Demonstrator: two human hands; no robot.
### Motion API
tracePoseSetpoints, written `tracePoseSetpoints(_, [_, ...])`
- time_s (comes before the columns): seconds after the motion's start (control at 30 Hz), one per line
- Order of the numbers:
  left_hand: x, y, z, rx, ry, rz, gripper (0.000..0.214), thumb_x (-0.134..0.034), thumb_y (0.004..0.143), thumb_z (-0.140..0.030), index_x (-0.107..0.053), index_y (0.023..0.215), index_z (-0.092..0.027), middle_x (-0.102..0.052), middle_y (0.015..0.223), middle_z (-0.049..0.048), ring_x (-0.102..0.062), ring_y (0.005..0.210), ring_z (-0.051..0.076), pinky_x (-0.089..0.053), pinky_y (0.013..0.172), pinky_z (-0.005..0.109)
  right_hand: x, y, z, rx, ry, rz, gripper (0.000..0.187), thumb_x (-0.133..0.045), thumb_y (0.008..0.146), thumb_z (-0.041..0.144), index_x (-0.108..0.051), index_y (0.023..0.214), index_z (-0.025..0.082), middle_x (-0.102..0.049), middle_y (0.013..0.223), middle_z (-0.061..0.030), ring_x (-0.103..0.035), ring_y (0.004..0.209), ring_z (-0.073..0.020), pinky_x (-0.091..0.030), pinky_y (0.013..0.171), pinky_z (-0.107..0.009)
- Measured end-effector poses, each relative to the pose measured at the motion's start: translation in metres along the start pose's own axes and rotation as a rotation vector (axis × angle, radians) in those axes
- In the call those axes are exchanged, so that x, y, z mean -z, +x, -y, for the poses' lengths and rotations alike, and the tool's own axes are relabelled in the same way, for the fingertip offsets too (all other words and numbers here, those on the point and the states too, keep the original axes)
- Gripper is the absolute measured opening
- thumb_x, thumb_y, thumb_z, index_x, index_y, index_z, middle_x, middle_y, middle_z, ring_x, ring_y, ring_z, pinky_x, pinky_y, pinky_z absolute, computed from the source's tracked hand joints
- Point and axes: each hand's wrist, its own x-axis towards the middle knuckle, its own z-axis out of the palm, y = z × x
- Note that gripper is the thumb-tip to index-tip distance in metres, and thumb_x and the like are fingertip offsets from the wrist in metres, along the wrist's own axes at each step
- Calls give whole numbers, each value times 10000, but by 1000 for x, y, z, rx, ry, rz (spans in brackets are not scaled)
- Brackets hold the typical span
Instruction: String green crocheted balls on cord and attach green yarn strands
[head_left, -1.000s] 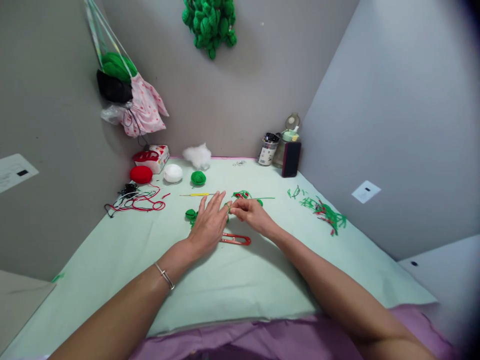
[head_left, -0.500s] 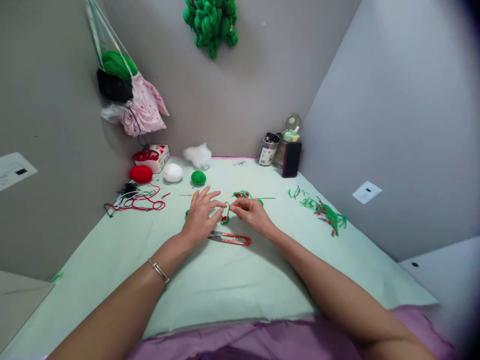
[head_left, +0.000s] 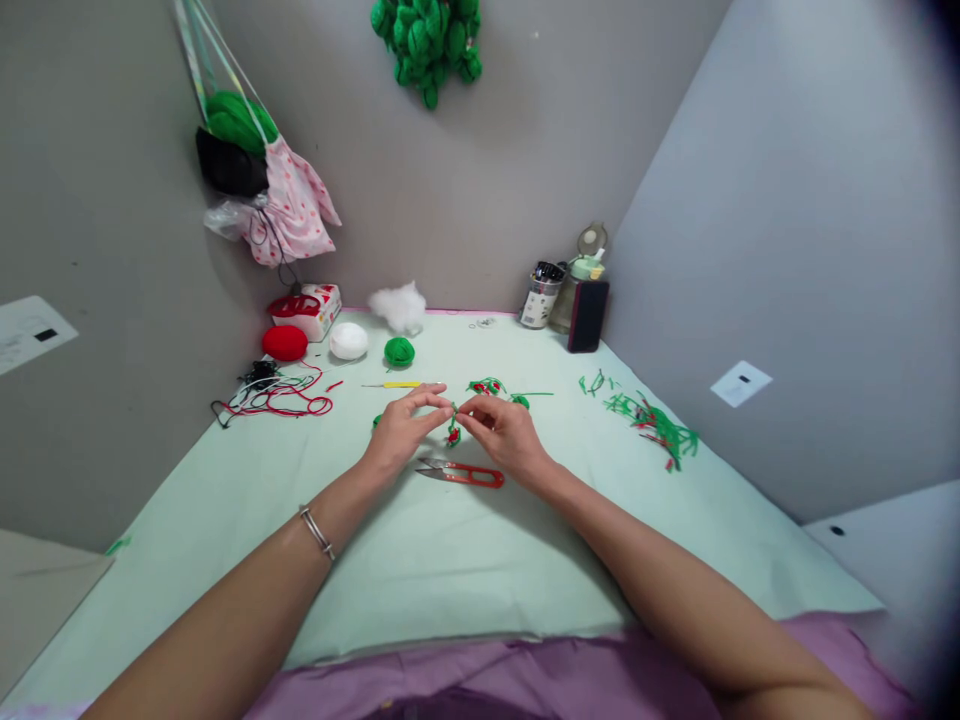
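My left hand (head_left: 401, 432) and my right hand (head_left: 506, 437) meet over the middle of the table, thumb and finger of each pinched at the green yarn (head_left: 454, 414). Just below the fingertips is a small red-and-green crocheted piece (head_left: 453, 437) on that yarn. Orange-handled thread snips (head_left: 480, 476) lie flat nearer to me. Beyond my left hand rests a crochet hook (head_left: 399, 385) with a yellow handle. More red-and-green crocheted pieces (head_left: 487, 386) lie behind my right hand. A green bit peeks out beside my left hand, mostly hidden.
Red (head_left: 285, 343), white (head_left: 349, 342) and green yarn balls (head_left: 399, 351) stand at the back left, near white stuffing (head_left: 400, 307) and tangled yarn (head_left: 277, 400). A phone (head_left: 589, 316) leans beside a pen cup (head_left: 539, 300). Green yarn scraps (head_left: 652, 425) lie right.
The fingers of my left hand have closed in from a spread pose to a pinch at the yarn, beside my right fingertips. The crochet hook now shows more fully.
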Motion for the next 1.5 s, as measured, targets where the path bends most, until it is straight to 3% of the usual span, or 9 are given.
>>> tracePoseSetpoints(0.27, [-3,-1,4,17,-124,-5,164,-727,774,-380,-681,726,-230,-669,1322,79,-515,1330,330,-244,1193,577,-1,-2,3,42,-108,6,136,-604,918,243,-672,805,210,-623,700,-18,-514,634,-150,-353,623,-266])
tracePoseSetpoints(0.47, [-4,-1,1,78,-207,-52,138,-700,717,-328,-626,673,-221,-699,1039,42,-620,1036,240,-437,1008,388,1,3,-4,-30,-148,-11,109,-621,902,233,-694,822,218,-622,671,-10,-507,618,-149,-349,628,-269])
tracePoseSetpoints(0.6, [-3,-2,-4,120,-398,14,108,-684,686,-265,-594,672,-207,-670,873,14,-631,954,192,-461,928,323,5,7,-12,-133,-111,-11,108,-620,885,244,-698,814,217,-582,606,17,-468,563,-134,-337,614,-267])
tracePoseSetpoints(0.9, [5,-1,-10,164,-720,114,172,-688,739,-261,-531,723,-193,-673,802,-2,-675,899,170,-490,962,363,11,8,-10,-195,92,-3,182,-622,860,342,-739,855,202,-514,577,19,-429,562,-134,-324,563,-263])
tracePoseSetpoints(1.0, [4,0,-7,91,-594,90,175,-689,778,-311,-585,864,-200,-678,915,17,-655,1007,189,-481,956,354,13,8,-8,-187,126,9,201,-629,859,363,-749,881,203,-553,613,7,-442,573,-135,-335,566,-265])
tracePoseSetpoints(1.1, [-1,-1,-2,18,-328,79,481,-735,741,-261,-581,1195,-235,-671,1164,70,-584,1211,222,-459,979,353,16,8,-5,-173,170,13,179,-653,835,359,-741,835,203,-594,652,-3,-458,591,-134,-357,584,-267])
tracePoseSetpoints(1.17, [-5,-3,-1,0,-211,119,634,-752,732,-247,-522,1323,-247,-677,1181,82,-599,1195,229,-453,988,371,18,8,-1,-179,221,14,177,-676,813,364,-731,800,196,-577,635,5,-446,592,-130,-356,585,-267])
tracePoseSetpoints(1.33, [-9,-7,-1,36,-153,169,542,-742,775,-340,-579,1274,-205,-721,840,9,-681,855,204,-494,874,370,26,11,4,-214,404,-22,253,-721,775,424,-716,768,171,-540,601,16,-405,576,-118,-333,552,-269])
tracePoseSetpoints(1.5, [-10,-6,2,24,-152,223,283,-664,843,-374,-721,1039,-177,-760,1001,87,-694,965,238,-487,951,401,32,13,1,-220,462,-123,283,-745,768,444,-716,767,162,-600,654,-4,-431,583,-115,-343,537,-270])
